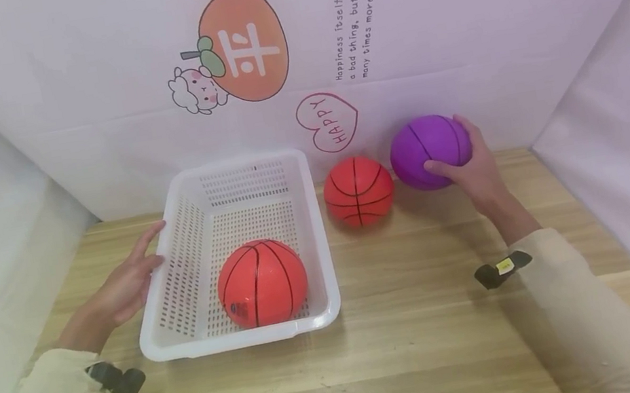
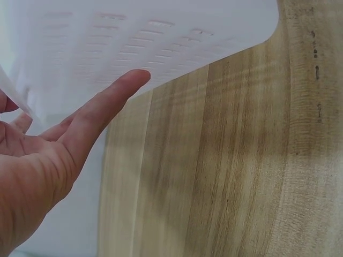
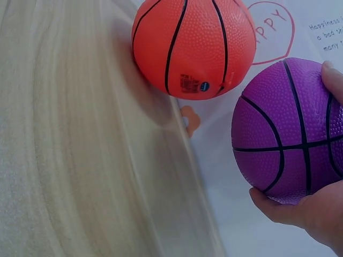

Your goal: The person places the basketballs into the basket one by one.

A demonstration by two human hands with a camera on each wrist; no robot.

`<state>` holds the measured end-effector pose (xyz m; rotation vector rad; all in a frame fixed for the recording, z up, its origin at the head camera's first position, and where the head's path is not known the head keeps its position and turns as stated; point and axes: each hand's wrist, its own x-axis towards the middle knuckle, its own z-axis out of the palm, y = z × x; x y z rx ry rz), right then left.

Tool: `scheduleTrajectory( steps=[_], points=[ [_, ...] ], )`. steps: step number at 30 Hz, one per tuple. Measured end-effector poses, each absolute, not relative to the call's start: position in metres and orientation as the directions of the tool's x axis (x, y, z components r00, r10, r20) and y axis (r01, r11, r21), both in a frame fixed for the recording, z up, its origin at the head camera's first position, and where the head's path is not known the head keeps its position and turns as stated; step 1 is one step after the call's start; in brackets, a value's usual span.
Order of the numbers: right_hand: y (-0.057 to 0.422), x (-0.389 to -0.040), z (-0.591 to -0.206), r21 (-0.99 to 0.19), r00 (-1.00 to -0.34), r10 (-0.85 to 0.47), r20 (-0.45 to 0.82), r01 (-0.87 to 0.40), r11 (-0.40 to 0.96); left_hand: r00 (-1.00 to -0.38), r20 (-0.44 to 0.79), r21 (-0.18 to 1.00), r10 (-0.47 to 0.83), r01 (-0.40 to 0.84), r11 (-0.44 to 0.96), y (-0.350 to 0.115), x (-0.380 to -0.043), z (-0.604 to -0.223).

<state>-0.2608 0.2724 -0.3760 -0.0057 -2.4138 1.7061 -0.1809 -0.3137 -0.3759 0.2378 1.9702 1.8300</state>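
My right hand (image 1: 475, 174) grips a purple basketball (image 1: 421, 148), thumb on its near side and fingers around its right side. The ball is held in front of the back wall, and in the right wrist view the purple ball (image 3: 289, 123) shows between thumb and fingertips. My left hand (image 1: 125, 285) touches the left rim of a white plastic basket (image 1: 323, 250) with extended fingers. The left wrist view shows the left thumb (image 2: 110, 101) straight against the basket's outer wall. Inside the basket, toward its near end, lies a red basketball (image 1: 267, 283).
Between the basket and the purple ball, a second red basketball (image 1: 359, 191) rests on the wooden table (image 1: 402, 354) near the back wall. White printed cloth (image 1: 416, 15) hangs behind, with more white cloth on both sides. Each wrist wears a dark strap.
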Motion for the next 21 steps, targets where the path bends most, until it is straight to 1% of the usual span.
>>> scheduleTrajectory(
  steps=[7,17,21],
  points=[
    [0.27,-0.259,-0.365,-0.93,-0.986,0.089,0.14,-0.1,0.353,-0.893,-0.208,0.978,0.399,-0.179,0.11,-0.311,-0.182,-0.374],
    [0.27,-0.256,-0.352,-0.924,-0.986,0.044,0.163,-0.136,0.357,-0.901,-0.194,0.981,0.388,-0.167,0.102,-0.311,-0.18,-0.376],
    [0.269,-0.252,-0.345,-0.929,-0.987,0.012,0.161,-0.147,0.339,-0.902,-0.187,0.982,0.388,-0.16,0.1,-0.312,-0.179,-0.377]
  ],
)
